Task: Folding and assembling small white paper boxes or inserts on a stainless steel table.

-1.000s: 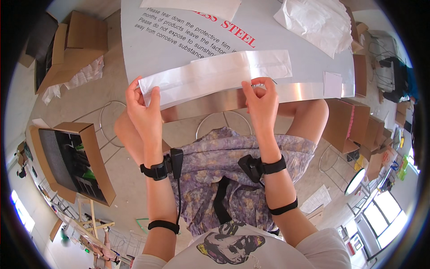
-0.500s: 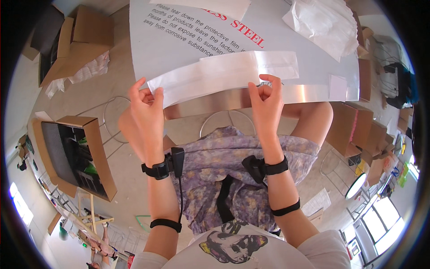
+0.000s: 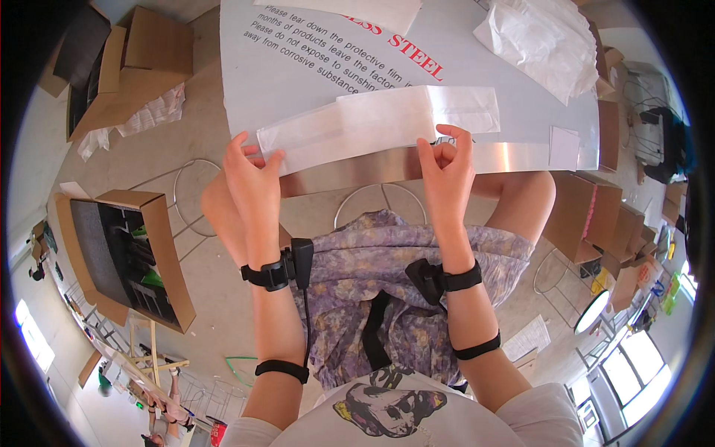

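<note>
A long folded strip of white paper (image 3: 350, 127) lies across the front part of a film-covered metal tabletop (image 3: 313, 78). My left hand (image 3: 255, 175) is at the strip's left end, its thumb against the lower corner and its fingers curled just beyond the end. With bent thumb and forefinger, my right hand (image 3: 449, 171) grips the strip's near edge, right of the middle, close to a crosswise crease. The undersides of the fingertips are hidden. Bare shiny metal shows along the table's front edge (image 3: 357, 173) between my hands.
Crumpled white paper (image 3: 544, 45) lies at the table's far right, and a small white card (image 3: 564, 147) near its right front corner. An open carton with dark contents (image 3: 134, 257) stands at left. More cartons (image 3: 585, 212) stand at right. Wire stool frames (image 3: 195, 195) are on the floor.
My left hand has shifted slightly right, and the strip's left end has moved a little the same way. My right hand keeps nearly the same place. The whole view has shifted slightly.
</note>
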A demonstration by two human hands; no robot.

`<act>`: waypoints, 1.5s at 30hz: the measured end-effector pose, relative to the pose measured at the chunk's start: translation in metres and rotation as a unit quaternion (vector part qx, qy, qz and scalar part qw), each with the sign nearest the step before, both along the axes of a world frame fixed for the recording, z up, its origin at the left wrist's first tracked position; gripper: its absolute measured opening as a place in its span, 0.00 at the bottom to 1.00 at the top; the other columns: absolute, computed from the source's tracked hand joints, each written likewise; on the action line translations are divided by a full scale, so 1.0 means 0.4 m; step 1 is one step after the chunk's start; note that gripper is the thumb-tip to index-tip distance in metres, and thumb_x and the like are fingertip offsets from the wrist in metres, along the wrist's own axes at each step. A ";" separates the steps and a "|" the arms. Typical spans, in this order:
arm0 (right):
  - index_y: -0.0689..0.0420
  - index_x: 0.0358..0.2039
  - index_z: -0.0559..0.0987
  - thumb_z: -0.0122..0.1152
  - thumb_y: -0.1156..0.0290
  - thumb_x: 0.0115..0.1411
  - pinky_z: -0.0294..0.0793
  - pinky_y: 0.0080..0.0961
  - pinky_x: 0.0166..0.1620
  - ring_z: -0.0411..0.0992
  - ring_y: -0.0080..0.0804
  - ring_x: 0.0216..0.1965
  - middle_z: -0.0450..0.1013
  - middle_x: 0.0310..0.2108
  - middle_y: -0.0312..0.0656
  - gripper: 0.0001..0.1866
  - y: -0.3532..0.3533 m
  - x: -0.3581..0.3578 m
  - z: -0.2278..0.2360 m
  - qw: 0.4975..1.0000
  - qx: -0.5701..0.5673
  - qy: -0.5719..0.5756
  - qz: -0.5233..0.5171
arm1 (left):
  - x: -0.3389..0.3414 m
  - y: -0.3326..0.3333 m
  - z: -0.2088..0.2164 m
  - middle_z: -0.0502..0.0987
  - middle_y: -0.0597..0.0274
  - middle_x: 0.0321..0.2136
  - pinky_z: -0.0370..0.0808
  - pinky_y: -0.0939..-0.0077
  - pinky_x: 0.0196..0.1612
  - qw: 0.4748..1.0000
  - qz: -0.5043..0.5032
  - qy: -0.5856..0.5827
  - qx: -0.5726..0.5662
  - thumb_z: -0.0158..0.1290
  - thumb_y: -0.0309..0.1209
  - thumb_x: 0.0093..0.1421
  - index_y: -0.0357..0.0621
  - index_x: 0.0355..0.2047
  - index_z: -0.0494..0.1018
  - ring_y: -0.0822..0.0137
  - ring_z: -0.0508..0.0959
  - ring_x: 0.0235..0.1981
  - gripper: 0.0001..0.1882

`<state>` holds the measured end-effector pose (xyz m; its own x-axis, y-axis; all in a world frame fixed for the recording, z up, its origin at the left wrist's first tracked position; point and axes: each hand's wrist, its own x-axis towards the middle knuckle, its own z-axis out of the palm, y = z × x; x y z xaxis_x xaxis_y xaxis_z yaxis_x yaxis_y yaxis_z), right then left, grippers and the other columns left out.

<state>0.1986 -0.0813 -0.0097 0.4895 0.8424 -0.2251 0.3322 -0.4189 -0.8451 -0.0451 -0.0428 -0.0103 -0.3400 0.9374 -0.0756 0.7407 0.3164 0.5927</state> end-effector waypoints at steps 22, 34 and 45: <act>0.57 0.50 0.71 0.70 0.71 0.53 0.72 0.26 0.32 0.73 0.28 0.27 0.77 0.31 0.38 0.24 -0.016 -0.033 0.048 0.994 0.023 -0.034 0.099 | 0.079 0.022 0.167 0.81 0.67 0.32 0.73 0.80 0.39 0.995 0.057 -0.064 -0.053 0.65 0.33 0.55 0.43 0.57 0.70 0.76 0.78 0.34 0.29; 0.60 0.56 0.69 0.70 0.76 0.48 0.67 0.43 0.57 0.68 0.50 0.57 0.68 0.57 0.49 0.34 0.013 -0.163 0.073 0.938 0.252 -0.043 0.233 | 0.160 0.022 0.217 0.79 0.66 0.28 0.73 0.86 0.31 0.951 0.012 -0.307 0.035 0.64 0.24 0.55 0.40 0.56 0.68 0.78 0.78 0.28 0.28; 0.60 0.44 0.74 0.66 0.74 0.59 0.68 0.20 0.34 0.67 0.17 0.29 0.72 0.28 0.34 0.14 -0.035 0.014 -0.007 0.988 0.049 0.132 -0.071 | 0.006 0.023 0.092 0.82 0.77 0.33 0.71 0.80 0.42 0.994 0.049 -0.077 -0.053 0.64 0.38 0.55 0.57 0.56 0.71 0.77 0.80 0.35 0.28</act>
